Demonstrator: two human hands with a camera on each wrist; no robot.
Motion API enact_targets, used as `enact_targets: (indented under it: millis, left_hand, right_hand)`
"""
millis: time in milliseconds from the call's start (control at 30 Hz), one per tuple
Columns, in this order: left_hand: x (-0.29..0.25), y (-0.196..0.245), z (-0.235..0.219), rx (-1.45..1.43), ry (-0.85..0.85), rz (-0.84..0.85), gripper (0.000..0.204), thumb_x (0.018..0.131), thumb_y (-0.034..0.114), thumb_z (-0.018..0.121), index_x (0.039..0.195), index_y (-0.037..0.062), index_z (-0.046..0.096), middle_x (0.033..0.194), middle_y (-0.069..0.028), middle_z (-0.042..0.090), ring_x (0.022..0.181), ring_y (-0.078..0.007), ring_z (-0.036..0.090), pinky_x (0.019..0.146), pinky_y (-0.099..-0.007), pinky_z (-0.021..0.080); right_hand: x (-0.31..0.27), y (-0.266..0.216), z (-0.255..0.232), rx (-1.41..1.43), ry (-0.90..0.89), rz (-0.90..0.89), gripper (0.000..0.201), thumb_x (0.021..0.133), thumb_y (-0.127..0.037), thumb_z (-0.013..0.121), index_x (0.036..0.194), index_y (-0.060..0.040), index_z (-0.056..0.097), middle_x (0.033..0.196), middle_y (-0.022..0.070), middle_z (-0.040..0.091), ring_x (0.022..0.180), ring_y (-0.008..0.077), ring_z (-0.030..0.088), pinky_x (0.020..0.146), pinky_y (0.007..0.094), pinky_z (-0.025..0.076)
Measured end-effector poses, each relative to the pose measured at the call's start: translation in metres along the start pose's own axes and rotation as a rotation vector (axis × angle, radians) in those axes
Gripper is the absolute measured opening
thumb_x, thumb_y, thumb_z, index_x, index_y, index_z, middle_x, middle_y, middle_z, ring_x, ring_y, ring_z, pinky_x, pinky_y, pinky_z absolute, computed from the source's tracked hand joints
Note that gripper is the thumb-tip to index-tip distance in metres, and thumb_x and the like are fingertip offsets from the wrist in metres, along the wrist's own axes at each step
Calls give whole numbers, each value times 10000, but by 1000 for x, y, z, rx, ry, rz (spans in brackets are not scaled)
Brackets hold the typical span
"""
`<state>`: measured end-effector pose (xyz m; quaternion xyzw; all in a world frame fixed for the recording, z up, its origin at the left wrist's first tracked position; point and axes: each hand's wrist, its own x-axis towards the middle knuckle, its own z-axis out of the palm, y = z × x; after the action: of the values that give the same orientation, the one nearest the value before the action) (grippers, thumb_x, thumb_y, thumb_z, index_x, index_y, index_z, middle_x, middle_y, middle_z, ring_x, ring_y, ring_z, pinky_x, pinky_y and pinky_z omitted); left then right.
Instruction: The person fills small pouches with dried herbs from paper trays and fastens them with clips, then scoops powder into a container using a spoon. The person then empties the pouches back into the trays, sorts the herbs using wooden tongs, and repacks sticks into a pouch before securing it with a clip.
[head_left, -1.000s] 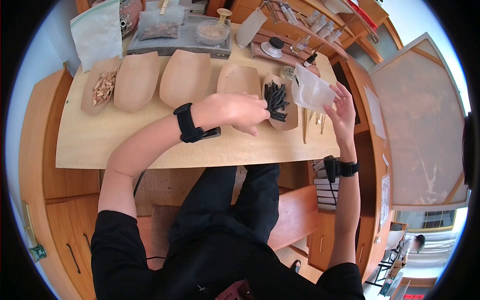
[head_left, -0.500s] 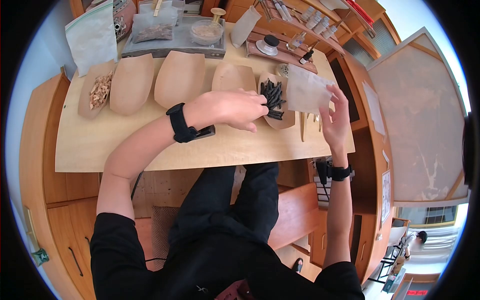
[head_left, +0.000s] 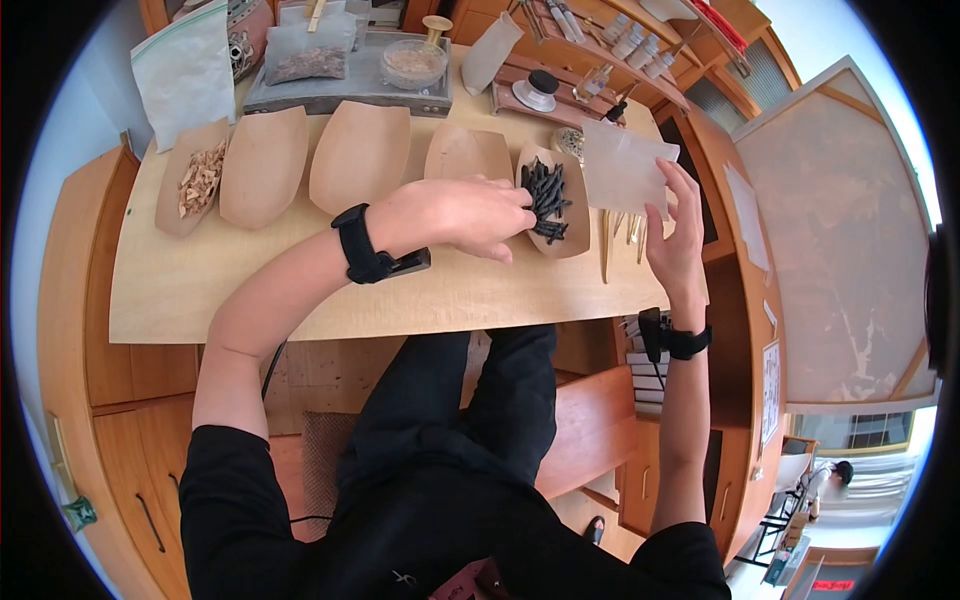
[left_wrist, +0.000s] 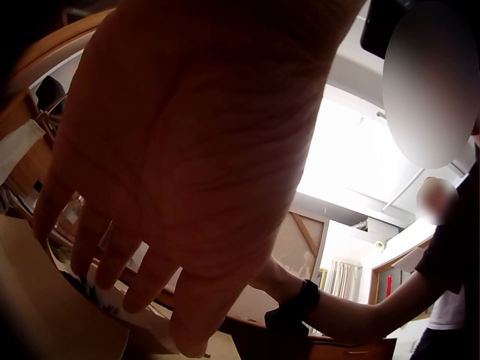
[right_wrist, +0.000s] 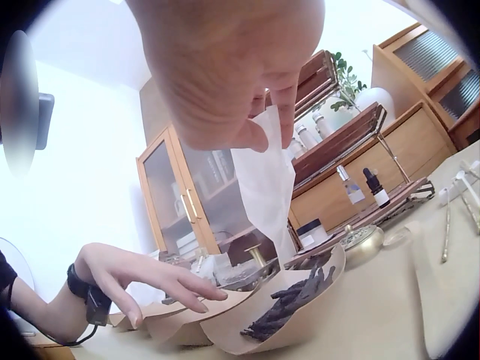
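A pale translucent bag [head_left: 625, 165] is pinched between the thumb and fingers of my right hand [head_left: 678, 240], to the right of a paper tray [head_left: 572, 230]. Dark, twig-like pieces [head_left: 545, 190] lie in that tray. My left hand [head_left: 460, 215] is stretched palm down at the tray's left rim, holding nothing. Seen from the right wrist, the bag [right_wrist: 262, 180] hangs beyond the dark pieces [right_wrist: 289, 300], and the left hand [right_wrist: 146, 277] has its fingers spread loosely. The left wrist view shows the palm [left_wrist: 180, 150] and straight fingers.
Three bare paper trays [head_left: 360, 155] stand in a row, with a tray of light wood chips [head_left: 202, 178] at the left end. Behind are a grey tray [head_left: 345, 98] with bags and a bowl, and a rack of bottles [head_left: 630, 45]. Gold tools [head_left: 606, 245] lie at right.
My right hand has turned the bag, which now stands flatter and more upright beside the tray. The left hand stays at the tray's left rim. The head view has shifted slightly.
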<state>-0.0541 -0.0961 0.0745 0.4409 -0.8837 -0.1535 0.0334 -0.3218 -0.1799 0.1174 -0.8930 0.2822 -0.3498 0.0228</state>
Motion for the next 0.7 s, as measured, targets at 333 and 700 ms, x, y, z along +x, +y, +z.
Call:
enact_targets:
  millis: [333,700]
  left_hand:
    - [-1,-3,-2,6,22,23,480,851,267,697,1216,-13,560,1343,-189,502,1284,-338,466,1068,-425,395]
    - [-3,0,-9,6,6,-12,528,870,284,683,1295,13,524,1402,-197,465,1325,-338,426,1107,-418,359]
  right_hand:
    - [-17,83,-26,511,183,213,663,859,121,570,1452,-37,319,1399,148,451,1263,229,478,987,340,482]
    - [-115,188,-61,309,154,827,742,728,79,504,1450,-41,382,1449,181,445,1312,275,452,1076,363,376]
